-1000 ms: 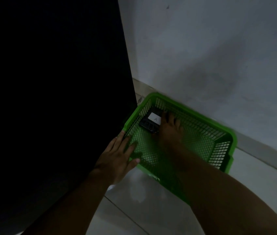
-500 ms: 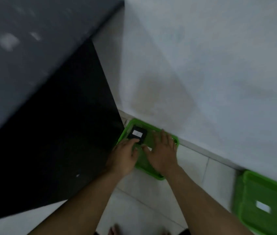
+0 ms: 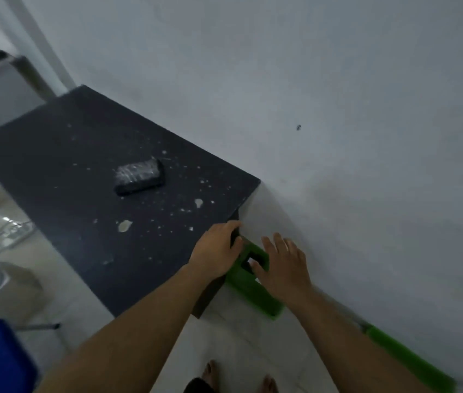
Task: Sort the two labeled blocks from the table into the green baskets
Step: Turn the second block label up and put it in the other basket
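Floor basket [image 3: 253, 287]: block [image 3: 253, 260] between fingers [image 3: 277, 245].

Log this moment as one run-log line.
left hand: empty, on table corner | right hand: empty, over near basket | labeled block: in basket | second block: on table

Both bare forearms reach forward and down. The left hand [image 3: 215, 252] curls its fingers, palm down. The right hand [image 3: 285, 266] is spread flat with fingers splayed, holding nothing.
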